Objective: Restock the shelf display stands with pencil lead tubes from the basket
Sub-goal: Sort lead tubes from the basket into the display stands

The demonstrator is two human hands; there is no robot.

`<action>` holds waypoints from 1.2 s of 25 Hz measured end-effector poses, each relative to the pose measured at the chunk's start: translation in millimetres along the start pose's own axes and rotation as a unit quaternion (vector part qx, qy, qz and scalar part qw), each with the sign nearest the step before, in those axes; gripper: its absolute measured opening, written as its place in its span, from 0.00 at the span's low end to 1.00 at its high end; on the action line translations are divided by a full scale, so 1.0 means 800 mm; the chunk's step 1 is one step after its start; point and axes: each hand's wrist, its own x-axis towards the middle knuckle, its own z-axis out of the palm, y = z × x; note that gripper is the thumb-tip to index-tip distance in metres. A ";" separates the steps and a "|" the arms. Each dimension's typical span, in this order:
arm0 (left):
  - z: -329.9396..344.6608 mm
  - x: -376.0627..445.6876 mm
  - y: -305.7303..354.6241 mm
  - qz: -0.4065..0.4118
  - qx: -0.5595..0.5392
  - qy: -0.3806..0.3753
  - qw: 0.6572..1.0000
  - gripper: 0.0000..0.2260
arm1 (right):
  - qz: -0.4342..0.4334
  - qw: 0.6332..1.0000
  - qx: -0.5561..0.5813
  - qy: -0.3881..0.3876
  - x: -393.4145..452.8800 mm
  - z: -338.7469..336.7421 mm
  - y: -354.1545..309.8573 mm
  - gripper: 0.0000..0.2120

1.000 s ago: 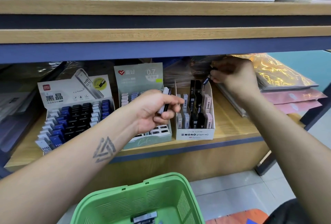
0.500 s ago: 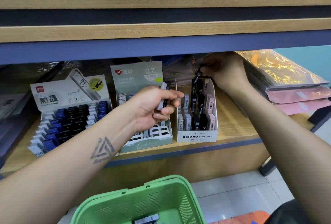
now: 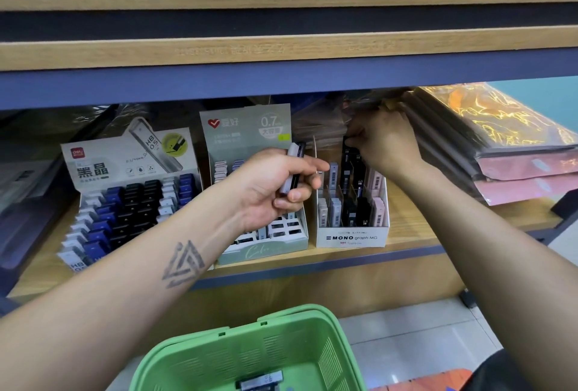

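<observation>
Lead tubes (image 3: 292,168) upright in left hand (image 3: 275,187) grip; right hand (image 3: 383,140) fingers pinching black tube (image 3: 345,153), upright, at MONO stand (image 3: 352,235).

Your left hand (image 3: 275,184) grips a few lead tubes (image 3: 292,168), grey and black, in front of the green 0.7 display stand (image 3: 250,140), while your right hand (image 3: 383,140) pinches the top of a black tube (image 3: 347,156) standing at the back of the white MONO stand (image 3: 352,237). Both stands sit on the shelf (image 3: 406,228) beside a stand of blue, black and white tubes (image 3: 125,203), and the green basket (image 3: 250,353) below holds more tubes.
</observation>
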 end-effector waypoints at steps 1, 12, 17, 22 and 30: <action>0.000 0.000 0.000 0.000 0.000 -0.002 1.000 0.13 | -0.002 1.000 -0.009 0.002 -0.001 0.002 0.000 0.03; -0.005 -0.008 -0.001 -0.057 0.002 -0.054 0.997 0.12 | 0.070 0.973 0.219 -0.029 -0.011 -0.016 -0.027 0.06; -0.011 -0.018 -0.002 -0.067 -0.031 -0.073 0.995 0.12 | 0.113 0.761 0.582 -0.262 -0.038 -0.036 -0.071 0.08; -0.021 -0.025 0.001 -0.070 -0.058 -0.048 0.995 0.15 | 0.191 0.745 0.599 -0.221 -0.039 -0.037 -0.080 0.08; -0.026 -0.019 0.004 0.075 0.123 0.075 0.987 0.05 | 0.074 0.867 0.420 -0.259 -0.040 -0.054 -0.065 0.05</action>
